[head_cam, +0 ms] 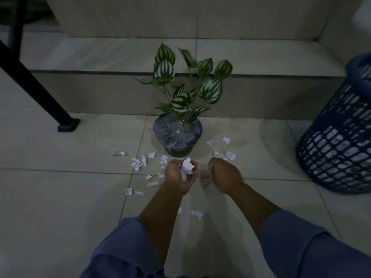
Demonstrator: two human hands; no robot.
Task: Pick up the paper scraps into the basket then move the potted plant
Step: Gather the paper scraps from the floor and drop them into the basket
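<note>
A potted plant point(177, 135) with striped green leaves stands on the tiled floor against a low step. White paper scraps point(138, 162) lie scattered in front of it, left and right, with a few nearer me point(197, 214). My left hand point(177, 178) is cupped around a bunch of scraps point(187, 167). My right hand point(224, 175) reaches down to the floor just right of the pot, fingers curled by the scraps there point(228, 155); what it holds is hidden. A blue mesh basket point(339, 137) stands at the right.
A black metal leg point(38, 87) slants down to a foot on the floor at the left. A tiled step point(100, 57) and wall run behind the plant. Blue sleeves cover both forearms at the bottom.
</note>
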